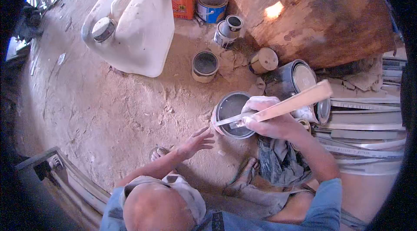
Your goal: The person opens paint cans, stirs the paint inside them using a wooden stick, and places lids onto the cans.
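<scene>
My right hand (273,120) is closed around a flat, pale wooden stick (297,100) that slants up to the right. From the same grip a thin, light strip (229,120) reaches across the mouth of an open can (234,100); whether strip and stick are one piece I cannot tell. Dark grey material shows inside this can, and the hand covers part of its right rim. Just left of the can, my left hand (197,144) hangs with fingers spread and nothing in them.
A large white jerrycan (147,31) stands at upper left. Several cans, among them an open tin (205,64) and a blue one (213,7), stand near an orange box (182,1). A big brown curved object (321,18) and stacked strips (365,120) are on the right.
</scene>
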{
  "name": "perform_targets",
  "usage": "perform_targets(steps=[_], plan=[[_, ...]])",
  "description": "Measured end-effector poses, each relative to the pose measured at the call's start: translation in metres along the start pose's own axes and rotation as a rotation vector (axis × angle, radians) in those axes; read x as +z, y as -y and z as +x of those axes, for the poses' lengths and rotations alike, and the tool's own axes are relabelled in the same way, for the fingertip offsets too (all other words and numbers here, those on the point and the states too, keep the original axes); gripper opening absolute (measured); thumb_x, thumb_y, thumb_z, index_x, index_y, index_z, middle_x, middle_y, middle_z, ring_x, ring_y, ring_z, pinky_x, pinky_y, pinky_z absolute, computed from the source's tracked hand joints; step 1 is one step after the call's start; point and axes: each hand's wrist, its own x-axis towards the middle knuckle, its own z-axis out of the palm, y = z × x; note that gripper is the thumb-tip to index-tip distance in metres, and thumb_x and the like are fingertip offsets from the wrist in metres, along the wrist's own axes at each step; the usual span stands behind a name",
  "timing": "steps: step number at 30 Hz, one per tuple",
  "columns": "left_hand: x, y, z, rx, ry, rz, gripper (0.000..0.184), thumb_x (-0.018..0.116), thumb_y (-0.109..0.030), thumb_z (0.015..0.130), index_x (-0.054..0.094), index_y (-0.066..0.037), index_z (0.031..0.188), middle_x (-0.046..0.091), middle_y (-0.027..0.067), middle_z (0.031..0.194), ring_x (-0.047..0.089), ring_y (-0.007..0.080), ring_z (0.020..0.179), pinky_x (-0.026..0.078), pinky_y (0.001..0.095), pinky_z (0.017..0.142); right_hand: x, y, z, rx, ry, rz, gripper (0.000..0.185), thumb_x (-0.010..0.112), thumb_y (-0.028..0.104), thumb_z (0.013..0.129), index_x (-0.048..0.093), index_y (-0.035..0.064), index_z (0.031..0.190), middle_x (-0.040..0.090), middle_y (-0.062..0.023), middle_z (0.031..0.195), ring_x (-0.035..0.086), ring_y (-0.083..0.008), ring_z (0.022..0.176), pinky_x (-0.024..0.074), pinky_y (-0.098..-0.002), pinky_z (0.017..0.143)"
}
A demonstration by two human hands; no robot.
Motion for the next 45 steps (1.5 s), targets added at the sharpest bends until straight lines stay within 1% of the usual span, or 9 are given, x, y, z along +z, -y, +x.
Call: perform_targets(steps=[2, 4, 8, 10, 15, 25, 30, 39, 45], plan=[[0.012, -0.006, 0.004, 0.043, -0.007, -0.11, 0.07, 0.059, -0.037, 0.103, 0.024, -0.011, 0.158, 0.057, 0.0107, 0.136, 0.062, 0.0248, 0.116, 0.05, 0.0421, 0.102, -0.012, 0.014, 0.005, -0.01, -0.016, -0.012, 0.025, 0.068, 0.03, 0.083, 0.064, 0.0064, 0.087, 0.062, -0.0132, 0.079, 0.065, -0.0322, 0.081, 0.0513, -0.0429, 0.073], [0.019, -0.008, 0.011, 0.215, 0.109, -0.232, 0.062, 0.056, -0.035, 0.105, 0.029, -0.011, 0.155, 0.059, 0.0101, 0.133, 0.061, 0.0267, 0.118, 0.048, 0.0438, 0.106, -0.022, 0.025, 0.009, 0.02, -0.038, -0.013, 0.024, 0.068, 0.03, 0.082, 0.067, 0.007, 0.089, 0.065, -0.0139, 0.083, 0.067, -0.0327, 0.082, 0.0524, -0.0435, 0.073], [0.022, -0.017, 0.022, 0.285, 0.159, -0.342, 0.053, 0.054, -0.032, 0.106, 0.035, -0.012, 0.151, 0.059, 0.009, 0.133, 0.061, 0.0265, 0.12, 0.048, 0.0439, 0.105, -0.029, 0.028, 0.027, 0.013, -0.042, 0.007, 0.025, 0.068, 0.03, 0.082, 0.068, 0.0063, 0.091, 0.065, -0.0148, 0.084, 0.067, -0.0333, 0.081, 0.0524, -0.044, 0.073], [0.015, -0.019, 0.029, 0.279, 0.169, -0.266, 0.052, 0.046, -0.037, 0.108, 0.033, -0.014, 0.152, 0.049, 0.0062, 0.148, 0.053, 0.0257, 0.13, 0.043, 0.0475, 0.111, -0.03, 0.026, 0.042, -0.014, -0.044, -0.059, 0.026, 0.068, 0.029, 0.082, 0.068, 0.0047, 0.091, 0.065, -0.0149, 0.083, 0.066, -0.0333, 0.08, 0.0523, -0.0438, 0.072], [0.018, -0.025, 0.043, 0.234, 0.167, -0.368, 0.054, 0.047, -0.042, 0.107, 0.035, -0.012, 0.15, 0.051, 0.0096, 0.146, 0.053, 0.0265, 0.129, 0.04, 0.0479, 0.113, -0.03, 0.017, 0.072, -0.044, 0.0, -0.011, 0.026, 0.069, 0.028, 0.084, 0.067, 0.0025, 0.091, 0.063, -0.0143, 0.081, 0.065, -0.0296, 0.079, 0.0516, -0.0409, 0.071], [0.04, -0.041, 0.05, 0.207, 0.206, -0.412, 0.058, 0.042, -0.046, 0.107, 0.032, -0.01, 0.152, 0.05, 0.012, 0.148, 0.048, 0.0285, 0.137, 0.034, 0.0483, 0.118, -0.038, 0.005, 0.106, 0.109, 0.016, 0.005, 0.026, 0.069, 0.027, 0.085, 0.072, 0.0024, 0.092, 0.065, -0.0092, 0.087, 0.064, -0.0207, 0.085, 0.0511, -0.0365, 0.077], [0.051, -0.046, 0.049, 0.164, 0.203, -0.451, 0.061, 0.039, -0.048, 0.108, 0.031, -0.009, 0.154, 0.049, 0.0131, 0.149, 0.047, 0.0292, 0.139, 0.034, 0.0484, 0.118, -0.035, 0.0, 0.119, 0.181, -0.062, 0.152, 0.022, 0.069, 0.022, 0.084, 0.072, 0.0009, 0.087, 0.067, -0.0051, 0.079, 0.063, -0.0139, 0.075, 0.0511, -0.031, 0.069], [0.063, -0.056, 0.044, 0.108, 0.233, -0.499, 0.07, 0.041, -0.054, 0.105, 0.029, -0.006, 0.154, 0.045, 0.0153, 0.153, 0.044, 0.0321, 0.141, 0.033, 0.047, 0.119, -0.035, -0.014, 0.146, 0.159, -0.055, 0.118, 0.027, 0.066, 0.024, 0.087, 0.07, -0.0024, 0.085, 0.066, -0.0065, 0.076, 0.063, -0.0143, 0.074, 0.0512, -0.0327, 0.069], [0.067, -0.06, 0.046, 0.086, 0.259, -0.547, 0.069, 0.042, -0.054, 0.105, 0.027, -0.01, 0.155, 0.048, 0.0149, 0.15, 0.046, 0.0311, 0.139, 0.033, 0.0469, 0.12, -0.031, -0.018, 0.155, 0.163, -0.137, 0.16, 0.029, 0.067, 0.026, 0.088, 0.068, -0.0028, 0.082, 0.067, -0.0079, 0.075, 0.064, -0.0158, 0.073, 0.0515, -0.0344, 0.069]])
